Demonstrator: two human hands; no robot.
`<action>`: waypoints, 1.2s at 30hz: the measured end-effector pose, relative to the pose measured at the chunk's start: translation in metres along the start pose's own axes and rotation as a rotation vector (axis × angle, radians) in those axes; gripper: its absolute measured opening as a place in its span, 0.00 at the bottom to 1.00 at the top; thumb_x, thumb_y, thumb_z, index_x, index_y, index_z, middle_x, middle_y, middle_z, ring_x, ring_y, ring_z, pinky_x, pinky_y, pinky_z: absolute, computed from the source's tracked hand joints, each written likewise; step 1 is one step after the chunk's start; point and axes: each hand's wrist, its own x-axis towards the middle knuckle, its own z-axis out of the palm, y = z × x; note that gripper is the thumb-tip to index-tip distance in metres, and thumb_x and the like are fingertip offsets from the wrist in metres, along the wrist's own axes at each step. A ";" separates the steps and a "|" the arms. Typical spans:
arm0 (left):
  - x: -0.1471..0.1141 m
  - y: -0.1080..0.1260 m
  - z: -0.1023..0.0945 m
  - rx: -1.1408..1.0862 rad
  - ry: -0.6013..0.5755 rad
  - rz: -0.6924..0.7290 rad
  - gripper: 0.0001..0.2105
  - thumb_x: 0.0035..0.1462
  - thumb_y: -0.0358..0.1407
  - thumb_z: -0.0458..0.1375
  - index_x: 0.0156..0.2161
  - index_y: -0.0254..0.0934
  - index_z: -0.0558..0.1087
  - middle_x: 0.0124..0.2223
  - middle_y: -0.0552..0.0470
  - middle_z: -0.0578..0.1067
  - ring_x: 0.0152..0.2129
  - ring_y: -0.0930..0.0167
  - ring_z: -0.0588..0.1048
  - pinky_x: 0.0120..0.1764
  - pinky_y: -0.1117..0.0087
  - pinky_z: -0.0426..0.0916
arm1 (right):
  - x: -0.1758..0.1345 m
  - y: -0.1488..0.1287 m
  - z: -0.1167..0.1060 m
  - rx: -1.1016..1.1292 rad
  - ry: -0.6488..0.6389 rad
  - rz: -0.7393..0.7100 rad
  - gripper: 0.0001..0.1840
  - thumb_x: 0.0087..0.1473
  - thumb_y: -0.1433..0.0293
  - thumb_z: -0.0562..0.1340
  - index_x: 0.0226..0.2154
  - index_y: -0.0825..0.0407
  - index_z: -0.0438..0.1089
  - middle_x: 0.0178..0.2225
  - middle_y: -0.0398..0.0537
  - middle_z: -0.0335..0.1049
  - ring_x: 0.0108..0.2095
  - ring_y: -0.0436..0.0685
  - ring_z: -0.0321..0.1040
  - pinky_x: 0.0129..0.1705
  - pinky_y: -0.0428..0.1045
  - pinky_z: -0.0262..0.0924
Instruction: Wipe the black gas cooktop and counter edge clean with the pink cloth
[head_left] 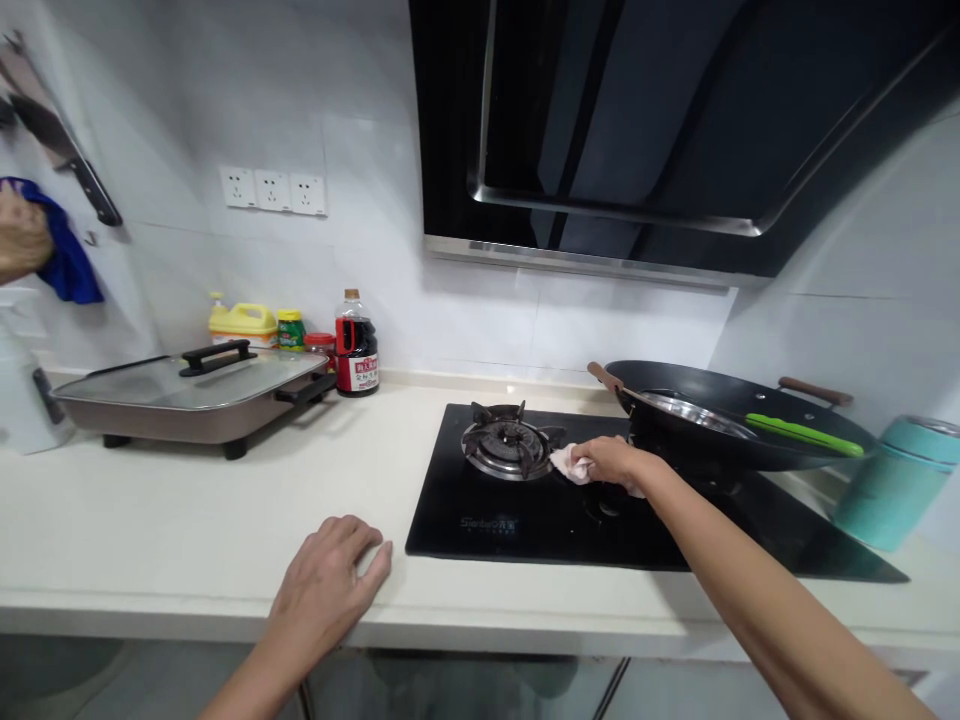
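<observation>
My right hand (615, 462) is closed on a crumpled whitish-pink cloth (571, 464), pressed against the black glass gas stove (480, 530) just right of the left burner (507, 444). Part of the cloth also shows below the palm. My left hand (334, 562) rests on the pale countertop (225, 530), left of the stove's front corner. Its fingers are slightly bent, the thumb stands apart, and it holds nothing. A black wok (675, 440) with wooden handles sits on the right side of the stove, beyond my right hand. A green-handled utensil (806, 434) lies across it.
On the left stands an electric pan (195, 415) with a glass lid. Behind it are a soy sauce bottle (357, 345) and a yellow jug (244, 322). A teal container (896, 485) stands far right. A range hood (600, 130) hangs overhead. Another person's hand (21, 235) touches a blue cloth (67, 250).
</observation>
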 end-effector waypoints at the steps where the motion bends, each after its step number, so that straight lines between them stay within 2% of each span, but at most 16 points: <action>1: 0.000 0.001 -0.001 0.005 -0.002 -0.001 0.14 0.64 0.46 0.53 0.33 0.42 0.76 0.38 0.49 0.78 0.39 0.62 0.74 0.44 0.60 0.65 | -0.003 -0.008 -0.004 -0.007 -0.018 -0.039 0.27 0.50 0.80 0.61 0.46 0.37 0.78 0.46 0.43 0.77 0.51 0.64 0.72 0.57 0.61 0.55; 5: 0.000 0.005 -0.005 0.016 0.003 0.004 0.13 0.64 0.44 0.53 0.33 0.42 0.76 0.37 0.49 0.78 0.39 0.62 0.74 0.43 0.60 0.66 | -0.016 -0.043 -0.012 -0.017 -0.064 -0.176 0.27 0.44 0.83 0.62 0.39 0.38 0.80 0.36 0.41 0.77 0.45 0.63 0.74 0.58 0.63 0.53; 7: 0.000 0.007 -0.007 0.023 0.013 0.010 0.13 0.64 0.42 0.52 0.33 0.42 0.75 0.36 0.49 0.77 0.38 0.63 0.73 0.43 0.61 0.66 | -0.025 -0.058 -0.012 -0.011 -0.069 -0.241 0.25 0.43 0.82 0.63 0.38 0.38 0.81 0.35 0.40 0.77 0.43 0.61 0.74 0.56 0.57 0.56; 9: 0.000 0.009 -0.008 0.036 0.015 0.000 0.13 0.64 0.42 0.51 0.32 0.42 0.75 0.36 0.49 0.77 0.37 0.63 0.73 0.43 0.61 0.66 | -0.037 -0.069 -0.010 0.005 -0.057 -0.297 0.24 0.43 0.79 0.66 0.40 0.38 0.80 0.37 0.40 0.77 0.43 0.59 0.73 0.51 0.52 0.58; 12: 0.000 0.010 -0.008 0.060 0.011 -0.018 0.13 0.63 0.41 0.52 0.31 0.41 0.74 0.36 0.49 0.77 0.38 0.63 0.73 0.43 0.61 0.66 | -0.057 -0.075 -0.007 0.063 0.010 -0.303 0.23 0.45 0.74 0.67 0.44 0.38 0.80 0.41 0.41 0.78 0.45 0.60 0.72 0.46 0.49 0.59; 14: 0.000 0.010 -0.008 0.065 0.010 -0.014 0.13 0.63 0.40 0.52 0.31 0.41 0.74 0.37 0.48 0.77 0.38 0.63 0.73 0.43 0.61 0.66 | -0.068 -0.075 -0.004 0.105 0.084 -0.239 0.21 0.48 0.72 0.65 0.45 0.39 0.79 0.41 0.42 0.77 0.45 0.60 0.71 0.45 0.49 0.58; 17: -0.001 0.008 -0.008 0.061 -0.010 -0.007 0.14 0.64 0.41 0.51 0.33 0.41 0.76 0.37 0.48 0.77 0.39 0.62 0.73 0.43 0.60 0.66 | -0.077 -0.076 0.014 0.172 0.223 -0.158 0.23 0.53 0.71 0.60 0.51 0.41 0.75 0.47 0.44 0.75 0.46 0.60 0.69 0.46 0.50 0.57; 22: 0.000 0.007 -0.009 0.021 -0.020 -0.019 0.15 0.64 0.45 0.51 0.35 0.42 0.78 0.39 0.48 0.79 0.40 0.62 0.74 0.44 0.60 0.66 | -0.078 -0.094 0.068 0.321 0.398 -0.159 0.24 0.52 0.69 0.61 0.53 0.44 0.73 0.52 0.49 0.69 0.50 0.61 0.61 0.52 0.54 0.54; 24: 0.002 0.005 -0.010 -0.004 -0.004 -0.024 0.16 0.64 0.47 0.51 0.37 0.42 0.78 0.41 0.48 0.79 0.41 0.61 0.75 0.45 0.59 0.66 | -0.076 -0.114 0.078 0.406 0.449 -0.140 0.22 0.54 0.70 0.61 0.52 0.45 0.73 0.54 0.49 0.69 0.50 0.61 0.59 0.53 0.55 0.53; 27: 0.006 -0.002 -0.010 -0.031 0.036 -0.061 0.19 0.63 0.52 0.51 0.39 0.44 0.78 0.45 0.48 0.80 0.46 0.59 0.75 0.48 0.58 0.65 | -0.073 -0.166 0.075 0.468 0.447 -0.197 0.21 0.52 0.68 0.64 0.50 0.43 0.74 0.57 0.46 0.68 0.53 0.64 0.58 0.53 0.58 0.51; 30: 0.011 -0.014 -0.007 -0.071 0.065 -0.143 0.21 0.63 0.55 0.50 0.42 0.44 0.79 0.48 0.48 0.81 0.50 0.58 0.75 0.53 0.55 0.65 | -0.068 -0.232 0.064 0.453 0.396 -0.384 0.22 0.54 0.62 0.67 0.53 0.39 0.72 0.62 0.43 0.64 0.56 0.65 0.56 0.55 0.60 0.51; 32: 0.014 -0.022 -0.007 -0.091 0.059 -0.203 0.23 0.63 0.55 0.48 0.42 0.43 0.79 0.48 0.47 0.82 0.50 0.57 0.76 0.55 0.54 0.66 | -0.067 -0.268 0.062 0.390 0.384 -0.547 0.20 0.57 0.59 0.66 0.52 0.39 0.71 0.59 0.42 0.68 0.55 0.63 0.58 0.55 0.59 0.52; 34: 0.016 -0.028 -0.008 -0.086 0.042 -0.253 0.25 0.62 0.55 0.46 0.42 0.42 0.79 0.48 0.46 0.82 0.50 0.56 0.77 0.56 0.54 0.67 | -0.070 -0.284 0.064 0.325 0.400 -0.652 0.19 0.58 0.55 0.66 0.50 0.41 0.72 0.53 0.42 0.72 0.52 0.62 0.61 0.52 0.58 0.54; 36: 0.017 -0.031 -0.011 -0.063 0.018 -0.272 0.26 0.63 0.54 0.45 0.42 0.41 0.80 0.48 0.44 0.83 0.50 0.55 0.77 0.55 0.52 0.68 | -0.077 -0.274 0.071 0.314 0.447 -0.665 0.21 0.57 0.52 0.66 0.50 0.43 0.71 0.50 0.43 0.73 0.49 0.61 0.63 0.50 0.57 0.56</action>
